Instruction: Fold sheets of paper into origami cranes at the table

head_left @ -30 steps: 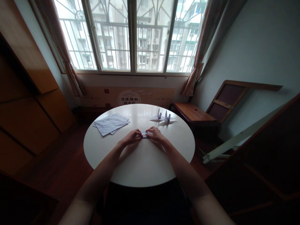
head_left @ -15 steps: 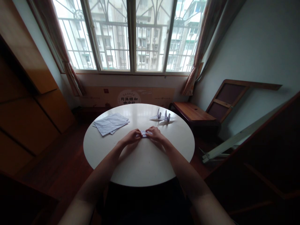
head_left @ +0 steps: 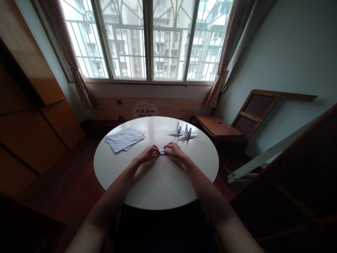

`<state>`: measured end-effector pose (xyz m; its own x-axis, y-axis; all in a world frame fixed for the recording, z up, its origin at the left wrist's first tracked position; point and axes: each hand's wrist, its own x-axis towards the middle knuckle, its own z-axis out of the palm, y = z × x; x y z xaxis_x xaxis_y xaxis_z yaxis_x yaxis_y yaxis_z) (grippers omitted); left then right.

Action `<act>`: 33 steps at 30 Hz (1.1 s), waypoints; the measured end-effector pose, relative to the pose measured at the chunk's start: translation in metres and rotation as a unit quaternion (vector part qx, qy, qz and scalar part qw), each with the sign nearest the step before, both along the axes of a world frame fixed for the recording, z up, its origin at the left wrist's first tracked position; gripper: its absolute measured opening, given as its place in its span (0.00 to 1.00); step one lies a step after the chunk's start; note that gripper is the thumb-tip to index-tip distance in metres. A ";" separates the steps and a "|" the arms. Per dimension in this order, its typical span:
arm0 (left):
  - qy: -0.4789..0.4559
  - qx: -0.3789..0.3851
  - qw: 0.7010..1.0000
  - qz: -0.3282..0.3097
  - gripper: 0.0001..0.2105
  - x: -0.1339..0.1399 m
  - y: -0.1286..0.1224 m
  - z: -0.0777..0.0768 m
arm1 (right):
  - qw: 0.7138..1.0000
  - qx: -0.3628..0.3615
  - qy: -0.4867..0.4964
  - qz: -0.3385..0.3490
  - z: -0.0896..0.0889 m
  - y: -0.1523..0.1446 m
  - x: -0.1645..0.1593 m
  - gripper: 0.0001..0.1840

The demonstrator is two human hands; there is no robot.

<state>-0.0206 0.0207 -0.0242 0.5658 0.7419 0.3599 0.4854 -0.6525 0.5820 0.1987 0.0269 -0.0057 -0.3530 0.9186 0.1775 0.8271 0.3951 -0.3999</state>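
Observation:
A small folded piece of paper (head_left: 162, 151) lies at the middle of the round white table (head_left: 155, 182). My left hand (head_left: 150, 153) grips its left end with bent fingers. On its right end, my right hand (head_left: 172, 150) pinches the paper, thumb towards the middle. The fingers cover much of it, so its full shape is hidden. Beyond my right hand stand two folded paper cranes (head_left: 187, 131), close together. To the far left of my left hand is a stack of creased paper sheets (head_left: 125, 139).
A low wooden bench (head_left: 217, 125) stands behind the table at the right, beside a leaning wooden frame (head_left: 255, 109). A printed box (head_left: 110, 107) is below the window. Wooden cabinets (head_left: 52, 126) line the left side.

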 end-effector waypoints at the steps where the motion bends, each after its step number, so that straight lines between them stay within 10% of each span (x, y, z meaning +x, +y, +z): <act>1: -0.001 0.000 1.000 -0.001 0.07 0.000 0.000 0.000 | 1.000 0.000 0.000 0.000 0.000 0.000 0.000 0.18; 33: -0.002 0.009 1.000 -0.004 0.06 -0.001 0.001 -0.001 | 1.000 0.005 -0.017 0.002 0.001 -0.001 0.000 0.19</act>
